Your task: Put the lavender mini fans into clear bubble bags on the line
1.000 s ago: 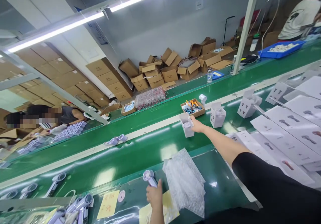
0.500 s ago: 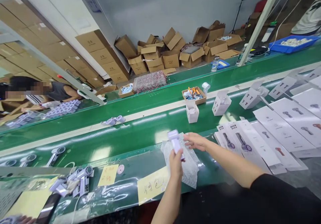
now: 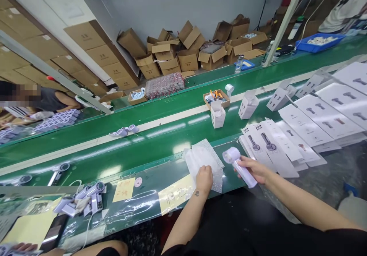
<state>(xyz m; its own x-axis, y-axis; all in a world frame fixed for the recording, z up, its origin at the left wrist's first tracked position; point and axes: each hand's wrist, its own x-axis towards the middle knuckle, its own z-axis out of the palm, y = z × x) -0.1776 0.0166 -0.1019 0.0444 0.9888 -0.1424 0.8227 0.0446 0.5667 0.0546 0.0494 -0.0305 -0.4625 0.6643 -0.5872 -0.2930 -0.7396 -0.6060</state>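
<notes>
In my right hand (image 3: 255, 169), a lavender handheld fan (image 3: 246, 175) is gripped by its handle, its round head pointing up and left over the bench edge. My left hand (image 3: 204, 177) is closed on the clear bubble-wrap bags (image 3: 200, 154), which lie in a small pile on the green bench. Beside them, to the left, is a yellow paper with handwriting (image 3: 174, 195). Right of the fan lean several white printed fan boxes (image 3: 268, 145), folded flat.
Open white boxes (image 3: 218, 115) stand on the green conveyor (image 3: 160, 132), near a small carton of parts (image 3: 216, 99). More fans (image 3: 91, 195) lie in a heap at left. Another person's hand (image 3: 24, 247) is at the bottom left. A co-worker (image 3: 54, 97) sits across the line.
The fan has passed from my left hand to my right and moved right, away from the bags. My left hand has come down onto the bubble-wrap bags. The view has shifted slightly.
</notes>
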